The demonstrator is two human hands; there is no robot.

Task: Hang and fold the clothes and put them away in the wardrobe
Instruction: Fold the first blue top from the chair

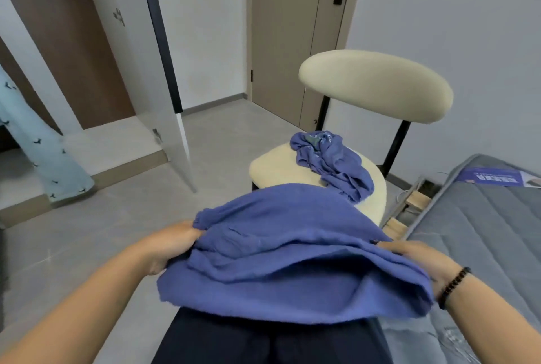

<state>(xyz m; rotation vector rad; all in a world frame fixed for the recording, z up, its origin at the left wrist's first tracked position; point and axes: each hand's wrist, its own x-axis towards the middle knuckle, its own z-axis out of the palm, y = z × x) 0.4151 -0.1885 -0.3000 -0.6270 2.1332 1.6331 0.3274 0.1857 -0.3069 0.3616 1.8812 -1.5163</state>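
Now my left hand [172,242] and right hand [415,258] pinch blue cloth [281,249] edges, 9 and 3 o'clock; chair [292,164] at 12.

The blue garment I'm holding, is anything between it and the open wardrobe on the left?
Nothing visible blocks the way. The blue garment is held by the left hand and the right hand, and only bare floor lies toward the wardrobe. Its open door stands to the side of that path.

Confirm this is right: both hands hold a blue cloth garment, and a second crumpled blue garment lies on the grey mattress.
Not quite. The head view shows the second crumpled blue garment lying on the cream padded chair, not the mattress. Both hands, left and right, do hold the blue cloth garment.
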